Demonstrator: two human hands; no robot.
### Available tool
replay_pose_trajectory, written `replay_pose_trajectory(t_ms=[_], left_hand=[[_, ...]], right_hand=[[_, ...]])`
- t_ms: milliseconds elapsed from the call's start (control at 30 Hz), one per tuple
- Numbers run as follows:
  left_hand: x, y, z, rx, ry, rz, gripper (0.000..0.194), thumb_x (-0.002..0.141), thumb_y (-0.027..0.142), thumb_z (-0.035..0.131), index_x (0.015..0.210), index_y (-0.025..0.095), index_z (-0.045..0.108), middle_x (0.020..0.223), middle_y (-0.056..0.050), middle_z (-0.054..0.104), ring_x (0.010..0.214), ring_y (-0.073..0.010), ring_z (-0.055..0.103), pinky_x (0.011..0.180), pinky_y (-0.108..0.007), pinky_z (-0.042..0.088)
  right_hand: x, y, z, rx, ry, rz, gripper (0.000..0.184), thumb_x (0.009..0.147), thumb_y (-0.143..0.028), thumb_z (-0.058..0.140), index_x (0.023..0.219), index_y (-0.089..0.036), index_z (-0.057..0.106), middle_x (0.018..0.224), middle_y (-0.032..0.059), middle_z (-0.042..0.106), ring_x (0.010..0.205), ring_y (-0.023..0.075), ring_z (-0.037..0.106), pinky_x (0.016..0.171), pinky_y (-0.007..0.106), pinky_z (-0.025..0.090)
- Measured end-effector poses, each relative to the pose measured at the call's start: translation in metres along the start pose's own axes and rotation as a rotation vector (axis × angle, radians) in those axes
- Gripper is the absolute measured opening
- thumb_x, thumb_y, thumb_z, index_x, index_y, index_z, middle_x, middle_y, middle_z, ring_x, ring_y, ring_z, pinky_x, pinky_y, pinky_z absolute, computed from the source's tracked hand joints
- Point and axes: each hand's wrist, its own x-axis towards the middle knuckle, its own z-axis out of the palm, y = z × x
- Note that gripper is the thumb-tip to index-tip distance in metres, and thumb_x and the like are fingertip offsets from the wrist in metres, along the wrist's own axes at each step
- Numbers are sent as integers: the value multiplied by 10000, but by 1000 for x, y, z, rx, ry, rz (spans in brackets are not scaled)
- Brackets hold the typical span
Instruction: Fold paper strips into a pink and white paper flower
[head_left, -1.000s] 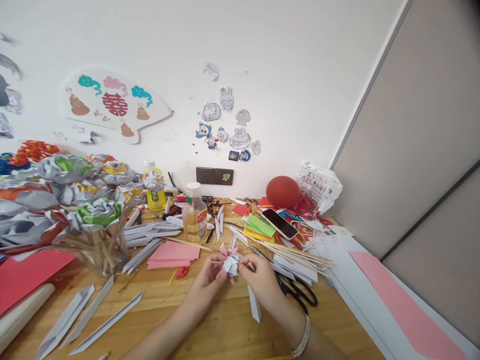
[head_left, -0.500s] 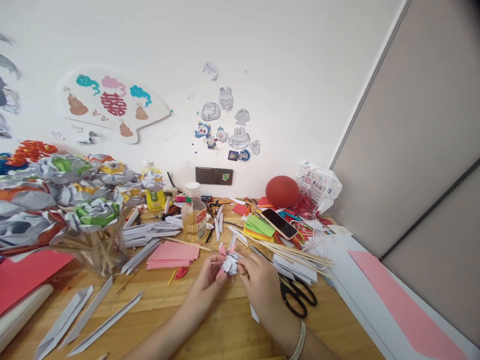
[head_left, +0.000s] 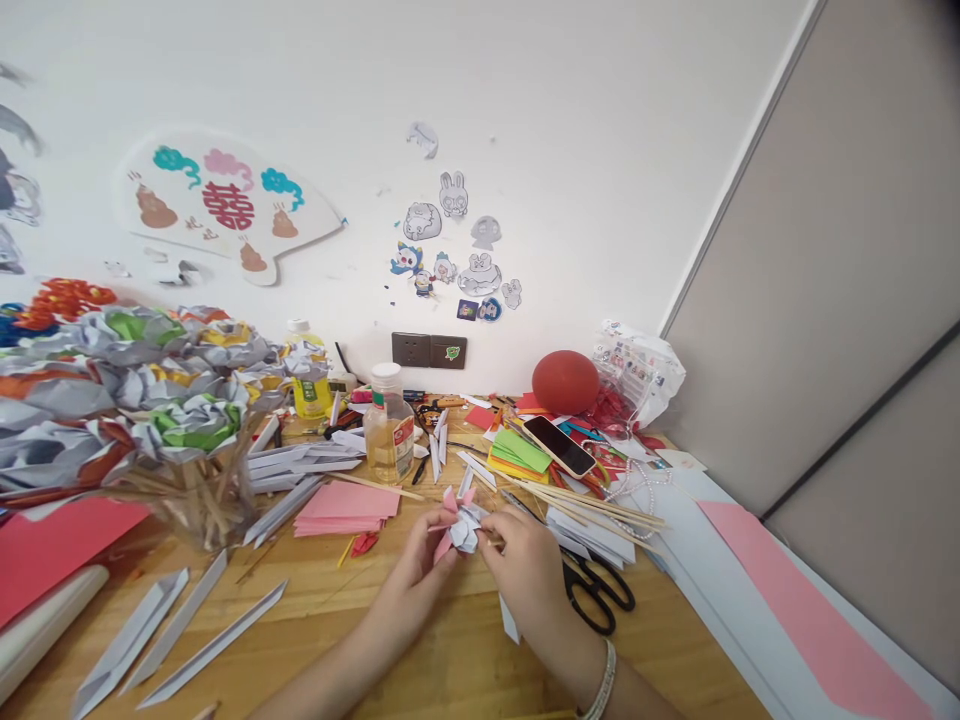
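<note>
A small paper flower (head_left: pixel 466 526), pale bluish-white with pink petals, is held between my two hands just above the wooden table (head_left: pixel 450 655). My left hand (head_left: pixel 420 560) grips its left side, thumb below and fingers behind. The fingers of my right hand (head_left: pixel 521 560) are pinched together at the flower's right edge. A thin wooden stick, partly hidden, shows by the right fingertips, and a white paper strip (head_left: pixel 509 618) pokes out beneath that hand. Black-handled scissors (head_left: pixel 600 590) lie right of my right wrist. A stack of pink paper squares (head_left: pixel 345 508) lies left of the flower.
Many paper flowers on sticks fill a clear container (head_left: pixel 217 500) at left. Behind my hands stand a glue bottle (head_left: pixel 388 430) and a yellow bottle (head_left: pixel 309 385). A phone (head_left: pixel 559 446), wooden sticks (head_left: pixel 592 505), a red balloon (head_left: pixel 565 381) and folded strips (head_left: pixel 214 645) lie around.
The flower has turned slightly between my fingers and shifted a little to the right. Both hands keep nearly the same place and grip.
</note>
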Motion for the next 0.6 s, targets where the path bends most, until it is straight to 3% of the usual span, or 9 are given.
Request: replay_pose_trajectory(t_ms=[200, 400, 600], left_hand=[[1, 0, -1, 11, -18, -13, 255, 772, 362, 669, 968, 239, 561, 972, -48, 602, 1075, -248, 488, 909, -359, 359], [2, 0, -1, -21, -24, -18, 270, 765, 373, 674, 949, 214, 557, 869, -32, 617, 801, -194, 545, 772, -320, 408], [3, 1, -1, -20, -19, -3, 278, 760, 367, 684, 958, 225, 550, 908, -29, 619, 788, -178, 545, 768, -310, 416]], right_hand=[[0, 0, 1, 36, -2, 15, 193, 755, -52, 516, 720, -204, 631, 728, 6, 629, 671, 159, 567, 595, 240, 363], [4, 3, 2, 192, -6, 71, 178, 756, -91, 518, 695, -199, 645, 724, 8, 642, 672, 155, 585, 597, 229, 395], [6, 3, 0, 218, -15, 111, 149, 770, -122, 549, 674, -193, 638, 717, 5, 649, 671, 154, 584, 594, 227, 381]])
